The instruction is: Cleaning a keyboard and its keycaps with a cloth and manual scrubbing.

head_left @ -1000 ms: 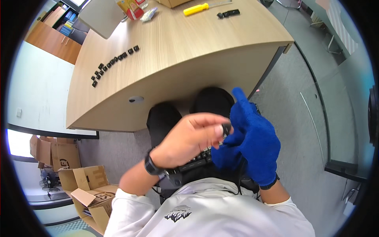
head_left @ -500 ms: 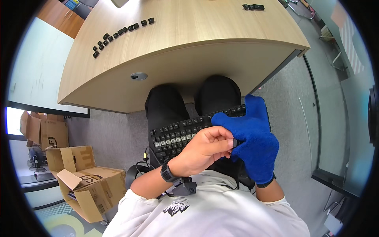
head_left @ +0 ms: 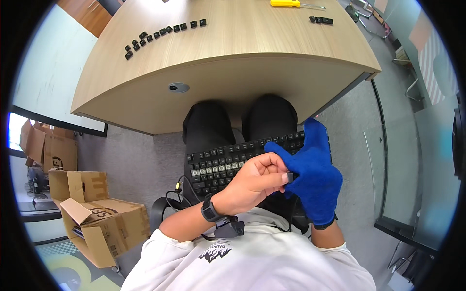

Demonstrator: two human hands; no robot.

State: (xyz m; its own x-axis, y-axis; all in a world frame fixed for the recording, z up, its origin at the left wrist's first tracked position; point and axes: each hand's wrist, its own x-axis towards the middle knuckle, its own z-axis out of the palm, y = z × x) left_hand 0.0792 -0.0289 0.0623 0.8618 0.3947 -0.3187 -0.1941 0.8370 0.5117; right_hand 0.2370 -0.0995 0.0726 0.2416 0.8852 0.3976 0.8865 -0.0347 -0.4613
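Observation:
A black keyboard (head_left: pixel 213 179) lies tilted across my lap. Along one of its rows the keycaps are off, and pale switches (head_left: pixel 218 169) show. My left hand (head_left: pixel 255 179) is bare and closed, pinching a small dark keycap (head_left: pixel 290 178) between thumb and fingers over the keyboard. Soft blue cloth (head_left: pixel 315 165) covers my right hand (head_left: pixel 318 186) down to the wrist, so its fingers are hidden. The keycap touches or nearly touches the cloth's left side. One part of the cloth reaches up over the keyboard's right end, another points left.
On the wooden desk (head_left: pixel 242 43) ahead, several loose black keycaps (head_left: pixel 162 32) form a curved line at left. A few more (head_left: pixel 321 20) sit at right, near a yellow-handled screwdriver (head_left: pixel 286 3). Opened cardboard boxes (head_left: pixel 116 228) stand on the floor at left; a cable (head_left: pixel 177 191) hangs by the keyboard.
The view has shifted slightly, bringing the screwdriver into sight on the desk. The keycap stays in my left hand and looks slightly turned. My hands keep nearly the same places.

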